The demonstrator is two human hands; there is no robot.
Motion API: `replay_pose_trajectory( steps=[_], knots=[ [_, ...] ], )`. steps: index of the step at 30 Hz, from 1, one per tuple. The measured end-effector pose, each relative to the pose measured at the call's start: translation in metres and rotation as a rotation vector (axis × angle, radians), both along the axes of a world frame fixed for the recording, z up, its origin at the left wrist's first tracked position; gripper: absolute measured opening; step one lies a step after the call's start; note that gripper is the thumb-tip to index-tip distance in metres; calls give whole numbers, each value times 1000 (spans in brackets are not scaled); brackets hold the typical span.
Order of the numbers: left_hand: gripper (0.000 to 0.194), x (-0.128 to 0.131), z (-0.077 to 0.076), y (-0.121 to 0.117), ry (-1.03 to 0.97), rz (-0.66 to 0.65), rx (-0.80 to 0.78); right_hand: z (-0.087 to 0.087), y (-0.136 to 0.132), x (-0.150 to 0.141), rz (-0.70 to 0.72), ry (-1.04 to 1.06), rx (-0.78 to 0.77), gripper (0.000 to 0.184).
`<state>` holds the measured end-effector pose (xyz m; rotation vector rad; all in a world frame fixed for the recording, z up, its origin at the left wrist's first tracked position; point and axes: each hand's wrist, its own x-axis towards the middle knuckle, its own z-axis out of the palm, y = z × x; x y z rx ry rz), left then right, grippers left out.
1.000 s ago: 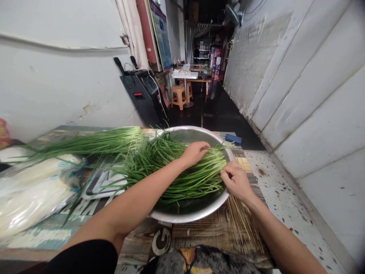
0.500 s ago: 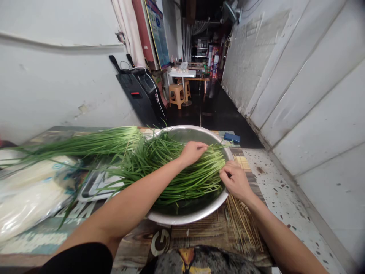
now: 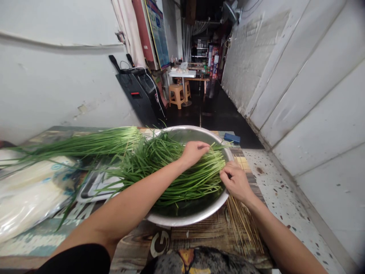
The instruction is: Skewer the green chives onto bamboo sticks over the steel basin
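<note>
A big metal basin [image 3: 188, 219] holds a heap of garlic chives [image 3: 196, 175], their pale cut ends turned to the right. Reaching over the heap, my left hand [image 3: 195, 154] has its fingers pinched together at the upper stalk ends, seemingly on a chive stalk. My right hand [image 3: 235, 180] is closed at the basin's right rim, thumb against curled fingers, beside the pale ends; what it grips is too small to make out. Thin bamboo skewers [image 3: 242, 220] lie on the table under and below my right hand.
Another bunch of chives [image 3: 94, 142] lies left of the basin, partly over a tray [image 3: 85, 194]. A clear plastic bag with pale contents [image 3: 31, 198] sits at the left. A small blue box [image 3: 232, 138] rests behind the basin, on the wooden-patterned table [image 3: 134, 243].
My left fingertips have shifted very slightly to the right along the chive ends. My right hand and the basin look almost unchanged.
</note>
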<state>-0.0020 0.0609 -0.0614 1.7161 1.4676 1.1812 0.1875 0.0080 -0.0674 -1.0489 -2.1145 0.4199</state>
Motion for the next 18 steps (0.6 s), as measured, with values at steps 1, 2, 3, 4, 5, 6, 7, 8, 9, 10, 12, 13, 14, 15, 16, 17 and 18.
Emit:
replay_pose_trajectory(
  steps=[1,2,3,4,5,6,7,8,9,10,12,13,14,15,16,17,18],
  knots=[
    [19,0,0,0,0,4,5,0,0,0,0,-1,-1,31],
    [19,0,0,0,3,7,13,1,0,0,0,-3,0,31],
    [19,0,0,0,8,10,20,1,0,0,0,-5,1,31],
    [19,-1,1,-1,15,13,27,1,0,0,1,-7,3,32],
    [18,-1,1,-1,22,16,32,1,0,0,3,-6,7,32],
    [18,-1,2,-1,29,19,36,1,0,0,5,-4,9,32],
    [17,-1,2,-2,35,23,39,1,0,0,7,-2,10,32],
    [17,0,3,-2,39,26,42,1,0,0,8,0,11,32],
    [17,0,3,-3,42,29,48,1,0,0,7,1,12,31],
    [17,0,4,-3,44,34,57,1,0,0,6,1,11,32],
    [18,0,5,-4,50,36,75,1,0,0,3,1,8,32],
    [17,0,6,-4,54,37,82,1,0,0,3,1,6,32],
    [17,0,6,-5,60,38,87,0,0,0,2,2,4,32],
    [17,0,6,-5,66,36,89,0,0,0,3,3,4,33],
    [17,0,6,-4,72,33,89,0,0,0,6,3,4,33],
    [17,0,6,-4,80,28,88,0,0,0,10,3,6,33],
    [17,-1,5,-4,87,22,86,0,0,0,13,3,6,33]
  ],
)
